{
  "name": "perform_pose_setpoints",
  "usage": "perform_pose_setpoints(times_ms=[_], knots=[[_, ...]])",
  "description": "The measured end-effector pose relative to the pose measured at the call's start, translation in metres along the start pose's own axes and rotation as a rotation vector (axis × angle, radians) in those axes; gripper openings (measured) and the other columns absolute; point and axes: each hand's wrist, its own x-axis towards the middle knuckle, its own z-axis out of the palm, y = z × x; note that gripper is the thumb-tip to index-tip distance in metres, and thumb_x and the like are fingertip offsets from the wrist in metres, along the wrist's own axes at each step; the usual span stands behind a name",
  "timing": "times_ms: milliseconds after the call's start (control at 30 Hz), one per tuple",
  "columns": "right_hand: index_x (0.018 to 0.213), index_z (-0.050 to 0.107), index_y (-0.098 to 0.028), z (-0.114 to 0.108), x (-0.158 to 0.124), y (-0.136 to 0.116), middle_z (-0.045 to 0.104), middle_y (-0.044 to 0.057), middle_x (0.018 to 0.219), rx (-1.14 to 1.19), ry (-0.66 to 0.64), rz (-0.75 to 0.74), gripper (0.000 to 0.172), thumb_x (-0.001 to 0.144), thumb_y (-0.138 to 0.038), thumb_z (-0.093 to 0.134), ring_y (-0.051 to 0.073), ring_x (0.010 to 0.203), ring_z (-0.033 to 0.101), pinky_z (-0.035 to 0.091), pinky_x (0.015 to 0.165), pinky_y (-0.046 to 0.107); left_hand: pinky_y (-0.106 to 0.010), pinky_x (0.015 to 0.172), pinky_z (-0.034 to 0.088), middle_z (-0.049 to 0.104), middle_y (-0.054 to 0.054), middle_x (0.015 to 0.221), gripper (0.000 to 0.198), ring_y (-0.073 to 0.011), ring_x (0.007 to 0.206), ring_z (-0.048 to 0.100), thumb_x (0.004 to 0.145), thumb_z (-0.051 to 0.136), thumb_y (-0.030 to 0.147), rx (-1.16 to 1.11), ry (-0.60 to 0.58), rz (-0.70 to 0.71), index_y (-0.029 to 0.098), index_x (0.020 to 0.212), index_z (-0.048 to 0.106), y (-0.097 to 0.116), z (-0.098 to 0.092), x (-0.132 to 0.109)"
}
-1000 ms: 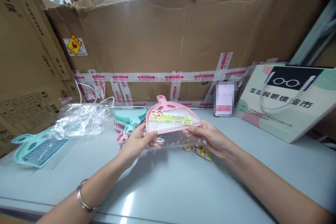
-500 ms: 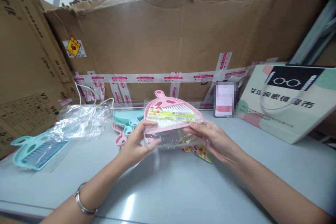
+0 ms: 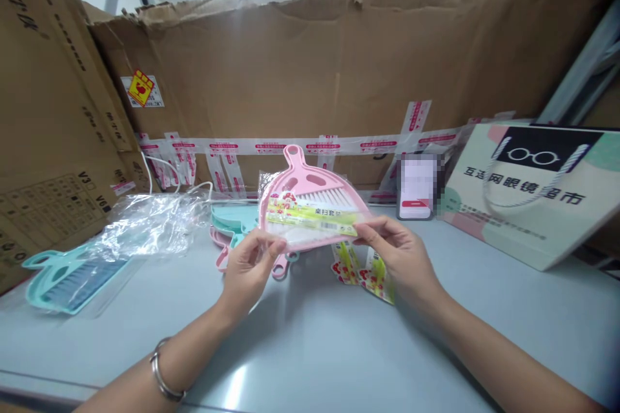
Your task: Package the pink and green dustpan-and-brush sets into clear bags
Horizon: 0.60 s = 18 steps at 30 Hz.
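Between my two hands a pink dustpan and brush set [image 3: 317, 184] is held up, tilted toward me, in a clear plastic bag with a yellow-green printed label [image 3: 305, 214]. My left hand [image 3: 249, 268] pinches its lower left corner. At the lower right corner, my right hand [image 3: 394, 245] grips the edge between thumb and fingers. Behind the set, teal dustpans [image 3: 232, 219] and pink ones lie on the table, partly hidden. Printed label cards [image 3: 378, 277] lie under and beside my right hand.
At the left, a teal dustpan with a brush [image 3: 72, 281] lies near crumpled clear plastic bags [image 3: 145, 222]. A phone [image 3: 417, 187] leans upright at the back. A paper gift bag [image 3: 527, 200] stands at the right. Large cardboard boxes [image 3: 242, 77] wall the back and left of the table [image 3: 310, 348].
The dustpan set has been raised and tilted more upright, so its label faces me more fully. The loose plastic below it is no longer visible, and more of the label cards shows.
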Motion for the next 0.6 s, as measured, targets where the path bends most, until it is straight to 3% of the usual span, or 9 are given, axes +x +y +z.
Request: perform_pose_setpoints(times_ms=[67, 133, 200, 233, 300, 367, 433, 533, 600], knots=[[0.079, 0.066, -0.021, 0.001, -0.001, 0.002, 0.065, 0.001, 0.074, 0.027, 0.03, 0.015, 0.025, 0.064, -0.04, 0.071, 0.013, 0.063, 0.058, 0.05, 0.067, 0.029, -0.024, 0.062, 0.042, 0.061, 0.0, 0.071, 0.015, -0.0121, 0.063, 0.05, 0.076, 0.061, 0.036, -0.004, 0.008, 0.005, 0.021, 0.075, 0.062, -0.002, 0.001, 0.0], [0.115, 0.057, -0.025, 0.002, -0.001, 0.005, 0.066, 0.0, 0.077, 0.088, 0.0, 0.066, 0.055, 0.064, -0.039, 0.071, 0.013, 0.061, 0.059, 0.05, 0.068, 0.032, -0.025, 0.066, 0.046, 0.065, -0.002, 0.088, 0.031, -0.0129, 0.07, 0.055, 0.076, 0.061, 0.035, -0.087, 0.005, -0.021, 0.024, 0.105, 0.059, -0.004, 0.002, 0.002], [0.138, 0.029, -0.027, 0.002, -0.001, 0.009, 0.066, -0.002, 0.077, 0.14, -0.055, 0.142, 0.085, 0.064, -0.037, 0.071, 0.013, 0.059, 0.06, 0.051, 0.068, 0.034, -0.028, 0.074, 0.049, 0.062, -0.004, 0.106, 0.061, -0.0142, 0.08, 0.059, 0.076, 0.061, 0.032, -0.22, -0.019, -0.044, 0.029, 0.131, 0.036, -0.006, 0.004, 0.003], [0.14, 0.023, -0.027, 0.002, 0.0, 0.012, 0.066, -0.001, 0.079, 0.146, -0.083, 0.178, 0.091, 0.064, -0.037, 0.071, 0.014, 0.06, 0.06, 0.051, 0.068, 0.034, -0.029, 0.077, 0.049, 0.061, -0.006, 0.111, 0.07, -0.0148, 0.085, 0.059, 0.076, 0.061, 0.03, -0.277, -0.035, -0.056, 0.03, 0.136, 0.025, -0.006, 0.005, 0.003], [0.135, 0.033, -0.023, 0.003, 0.0, 0.017, 0.067, 0.003, 0.089, 0.101, -0.118, 0.216, 0.084, 0.061, -0.038, 0.072, 0.016, 0.066, 0.062, 0.051, 0.069, 0.034, -0.03, 0.082, 0.05, 0.058, -0.008, 0.116, 0.076, -0.016, 0.091, 0.06, 0.075, 0.061, 0.027, -0.326, -0.06, -0.085, 0.028, 0.138, 0.019, -0.007, 0.007, 0.003], [0.12, 0.048, -0.019, 0.005, -0.002, 0.021, 0.066, 0.007, 0.1, 0.004, -0.118, 0.199, 0.07, 0.058, -0.039, 0.074, 0.02, 0.08, 0.063, 0.051, 0.073, 0.035, -0.029, 0.08, 0.051, 0.058, -0.008, 0.115, 0.065, -0.0168, 0.091, 0.06, 0.075, 0.06, 0.027, -0.304, -0.097, -0.134, 0.023, 0.133, 0.03, -0.007, 0.01, 0.001], [0.11, 0.054, -0.017, 0.008, -0.004, 0.022, 0.064, 0.01, 0.106, -0.094, -0.068, 0.155, 0.062, 0.057, -0.039, 0.076, 0.024, 0.092, 0.062, 0.05, 0.079, 0.036, -0.027, 0.069, 0.053, 0.061, -0.007, 0.107, 0.052, -0.0166, 0.083, 0.062, 0.074, 0.061, 0.03, -0.26, -0.127, -0.196, 0.02, 0.121, 0.042, -0.007, 0.012, -0.001], [0.106, 0.056, -0.017, 0.012, -0.009, 0.02, 0.065, 0.009, 0.103, -0.137, -0.014, 0.124, 0.054, 0.062, -0.044, 0.071, 0.024, 0.091, 0.062, 0.051, 0.075, 0.035, -0.022, 0.047, 0.051, 0.063, -0.004, 0.093, 0.044, -0.0143, 0.065, 0.061, 0.071, 0.064, 0.034, -0.217, -0.101, -0.275, 0.017, 0.108, 0.046, -0.007, 0.014, -0.002], [0.106, 0.056, -0.018, 0.013, -0.012, 0.02, 0.066, 0.009, 0.101, -0.079, -0.029, 0.126, 0.048, 0.069, -0.048, 0.065, 0.023, 0.084, 0.063, 0.053, 0.068, 0.034, -0.023, 0.042, 0.05, 0.062, -0.004, 0.092, 0.043, -0.0127, 0.058, 0.059, 0.072, 0.063, 0.037, -0.226, -0.079, -0.284, 0.017, 0.106, 0.046, -0.008, 0.013, 0.0]])
